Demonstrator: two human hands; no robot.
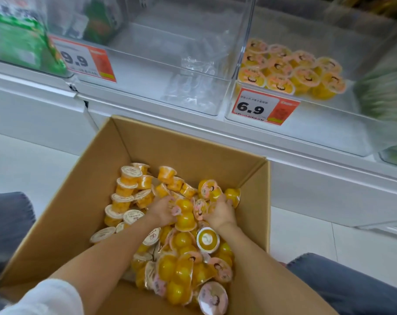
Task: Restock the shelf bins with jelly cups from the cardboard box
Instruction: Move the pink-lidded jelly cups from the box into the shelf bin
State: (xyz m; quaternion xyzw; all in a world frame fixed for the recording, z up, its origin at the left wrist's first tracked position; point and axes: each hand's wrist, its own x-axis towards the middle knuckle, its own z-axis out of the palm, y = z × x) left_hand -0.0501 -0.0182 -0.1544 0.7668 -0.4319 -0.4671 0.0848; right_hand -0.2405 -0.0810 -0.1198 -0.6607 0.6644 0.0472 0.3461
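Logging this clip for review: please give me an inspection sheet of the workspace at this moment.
Surface: white tiled floor; box stands on it, before the shelf.
Job's things: box holds many loose cups, white-lidded left, pink-lidded right; right bin partly filled with the pink-lidded kind.
Clutter: clear wrap lying in the middle bin.
Grippers: left hand and right hand both inside the box, each gripping cups.
Cables: nothing seen.
Surroundings: green packs in the left bin; price tags reading 9.9 and 6.9; person's knees either side.
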